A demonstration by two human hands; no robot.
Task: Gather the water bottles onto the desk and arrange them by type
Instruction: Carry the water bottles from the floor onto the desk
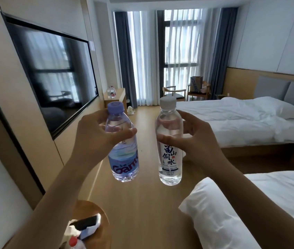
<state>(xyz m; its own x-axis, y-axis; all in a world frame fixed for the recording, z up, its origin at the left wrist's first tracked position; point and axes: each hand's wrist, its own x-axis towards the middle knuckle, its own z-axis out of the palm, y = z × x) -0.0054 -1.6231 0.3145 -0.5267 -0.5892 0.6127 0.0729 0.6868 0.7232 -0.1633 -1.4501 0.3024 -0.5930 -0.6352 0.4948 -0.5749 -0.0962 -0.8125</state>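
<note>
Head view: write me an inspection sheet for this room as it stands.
Surface: wooden desk far off by the window, bearing a cluster of clear bottles.
Job's things: clear bottle with purple cap and blue label; clear bottle with white cap and white label; both upright, held apart.
Clutter: round wooden side table with a black-and-white object and a red-capped item, blurred.
Grippers: left hand fingers wrap the purple-capped bottle; right hand fingers wrap the white-capped one.
Cables: nothing seen.
Surroundings: wall television, two white beds, curtained window, wooden chairs.
</note>
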